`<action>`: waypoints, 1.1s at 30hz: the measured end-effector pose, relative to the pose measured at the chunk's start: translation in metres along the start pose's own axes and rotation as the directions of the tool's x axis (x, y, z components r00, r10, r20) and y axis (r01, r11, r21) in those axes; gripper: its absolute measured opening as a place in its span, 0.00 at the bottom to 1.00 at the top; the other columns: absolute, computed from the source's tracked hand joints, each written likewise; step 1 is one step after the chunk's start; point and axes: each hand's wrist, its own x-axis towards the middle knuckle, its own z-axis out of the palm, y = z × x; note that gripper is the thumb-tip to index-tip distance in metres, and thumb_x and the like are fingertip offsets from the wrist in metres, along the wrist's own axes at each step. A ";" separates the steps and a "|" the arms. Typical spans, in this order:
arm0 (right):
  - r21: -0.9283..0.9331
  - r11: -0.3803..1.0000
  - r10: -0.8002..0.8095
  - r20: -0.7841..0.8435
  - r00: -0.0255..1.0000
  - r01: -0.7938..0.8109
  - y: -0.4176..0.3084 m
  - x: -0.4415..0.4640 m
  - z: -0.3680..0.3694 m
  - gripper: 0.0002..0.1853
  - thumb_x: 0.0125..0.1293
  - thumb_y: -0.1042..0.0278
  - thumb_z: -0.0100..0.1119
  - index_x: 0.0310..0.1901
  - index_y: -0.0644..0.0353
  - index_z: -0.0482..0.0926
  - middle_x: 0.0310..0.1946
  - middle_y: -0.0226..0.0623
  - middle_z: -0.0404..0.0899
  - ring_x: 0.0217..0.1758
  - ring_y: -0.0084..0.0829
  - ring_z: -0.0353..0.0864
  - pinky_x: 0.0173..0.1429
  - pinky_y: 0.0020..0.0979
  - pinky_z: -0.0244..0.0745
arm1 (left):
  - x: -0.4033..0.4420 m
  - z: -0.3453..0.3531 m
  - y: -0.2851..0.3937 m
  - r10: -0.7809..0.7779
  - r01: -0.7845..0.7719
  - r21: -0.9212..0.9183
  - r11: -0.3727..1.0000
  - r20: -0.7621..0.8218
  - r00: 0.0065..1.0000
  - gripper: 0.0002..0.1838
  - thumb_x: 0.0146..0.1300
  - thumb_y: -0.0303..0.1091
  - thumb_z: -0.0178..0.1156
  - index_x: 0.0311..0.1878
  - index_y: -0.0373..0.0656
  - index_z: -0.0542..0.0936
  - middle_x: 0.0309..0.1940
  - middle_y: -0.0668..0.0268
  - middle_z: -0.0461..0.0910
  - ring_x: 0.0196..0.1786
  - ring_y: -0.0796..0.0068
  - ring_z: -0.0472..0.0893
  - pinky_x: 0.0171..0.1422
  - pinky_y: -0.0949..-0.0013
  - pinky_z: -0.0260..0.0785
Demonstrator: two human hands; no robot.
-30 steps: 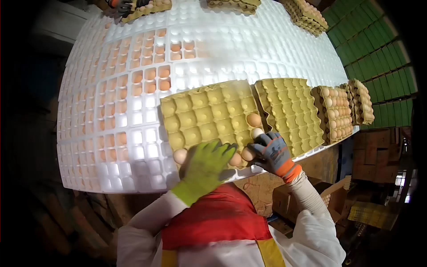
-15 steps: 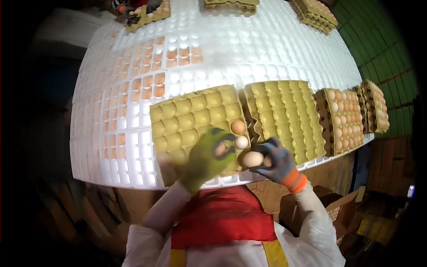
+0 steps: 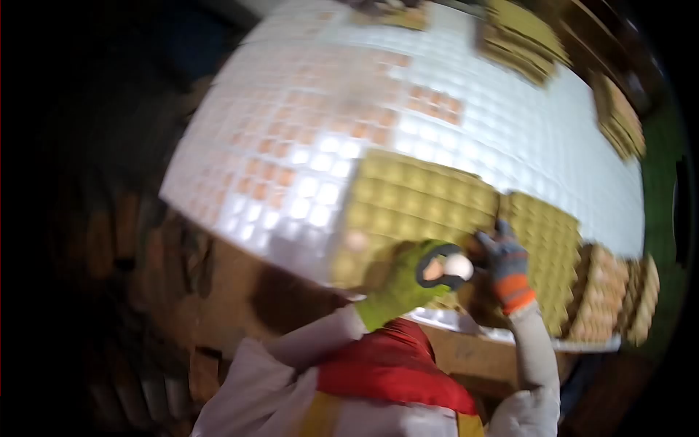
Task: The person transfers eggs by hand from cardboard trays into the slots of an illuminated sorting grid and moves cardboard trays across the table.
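Note:
My left hand, in a green glove, is curled round eggs, a pale one at the fingertips and a browner one in the palm. It is over the near right part of a yellowish egg tray. A blurred egg sits at that tray's left side. Just right of it, my right hand, in a grey glove with an orange cuff, is at the gap beside a second tray. Its fingers are bent and blurred; I cannot make out what is between them.
White moulded trays cover the table, with brown eggs in part of them. Egg-filled trays stand at the right edge, stacked trays at the far side. A co-worker's dark hands show at the top.
The view has swung, shifting the table. My left hand has moved toward my right hand, with a pale egg now at its fingertips. The large pale egg no longer shows in my right hand.

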 end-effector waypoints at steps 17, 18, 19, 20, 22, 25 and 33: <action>0.597 0.664 -0.449 -0.162 0.879 0.450 -0.323 0.191 0.013 0.28 0.47 0.56 0.82 0.53 0.45 0.85 0.50 0.40 0.82 0.46 0.43 0.86 0.47 0.41 0.82 | -0.097 -0.334 -0.219 -0.103 0.520 0.536 0.665 -0.623 0.775 0.20 0.58 0.34 0.71 0.55 0.46 0.83 0.52 0.63 0.81 0.55 0.55 0.80 0.62 0.56 0.73; 0.533 0.730 -0.441 -0.110 0.891 0.428 -0.360 0.200 0.031 0.27 0.50 0.54 0.80 0.53 0.43 0.84 0.49 0.40 0.82 0.46 0.43 0.85 0.46 0.41 0.82 | -0.097 -0.336 -0.218 -0.090 0.511 0.517 0.687 -0.638 0.765 0.21 0.58 0.34 0.71 0.55 0.46 0.83 0.52 0.63 0.81 0.56 0.56 0.79 0.62 0.56 0.72; 0.464 0.789 -0.427 -0.057 0.902 0.403 -0.392 0.209 0.047 0.25 0.52 0.53 0.79 0.53 0.42 0.84 0.48 0.40 0.82 0.45 0.43 0.85 0.44 0.41 0.81 | -0.100 -0.337 -0.218 -0.079 0.503 0.496 0.708 -0.652 0.754 0.21 0.58 0.35 0.71 0.55 0.46 0.83 0.53 0.63 0.80 0.56 0.56 0.79 0.61 0.56 0.72; 0.383 0.819 -0.455 -0.022 0.890 0.428 -0.416 0.218 0.071 0.23 0.55 0.52 0.76 0.53 0.42 0.84 0.47 0.41 0.82 0.45 0.42 0.84 0.44 0.41 0.81 | -0.104 -0.337 -0.223 -0.016 0.456 0.545 0.704 -0.629 0.777 0.20 0.58 0.35 0.70 0.55 0.48 0.84 0.54 0.64 0.80 0.58 0.55 0.77 0.64 0.54 0.69; 0.181 0.865 -0.478 0.019 0.878 0.467 -0.442 0.224 0.105 0.19 0.61 0.51 0.68 0.53 0.42 0.84 0.47 0.43 0.82 0.46 0.42 0.84 0.42 0.43 0.80 | -0.119 -0.333 -0.227 -0.004 0.438 0.645 0.627 -0.559 0.829 0.19 0.59 0.33 0.68 0.55 0.48 0.84 0.56 0.64 0.80 0.60 0.55 0.76 0.66 0.52 0.66; 0.425 0.838 -0.353 -0.057 0.934 0.343 -0.430 0.210 0.116 0.19 0.62 0.52 0.68 0.55 0.42 0.83 0.49 0.44 0.82 0.47 0.43 0.84 0.42 0.43 0.80 | -0.131 -0.334 -0.240 0.010 0.412 0.635 0.654 -0.552 0.834 0.21 0.58 0.30 0.65 0.56 0.50 0.85 0.59 0.64 0.80 0.63 0.55 0.74 0.69 0.51 0.61; 0.678 0.703 -0.323 0.035 0.946 0.215 -0.455 0.175 0.081 0.34 0.59 0.62 0.69 0.69 0.47 0.74 0.58 0.40 0.77 0.55 0.45 0.82 0.54 0.43 0.79 | -0.139 -0.336 -0.239 -0.072 0.441 0.451 0.776 -0.631 0.773 0.26 0.58 0.22 0.55 0.62 0.44 0.82 0.63 0.60 0.79 0.64 0.55 0.75 0.70 0.54 0.62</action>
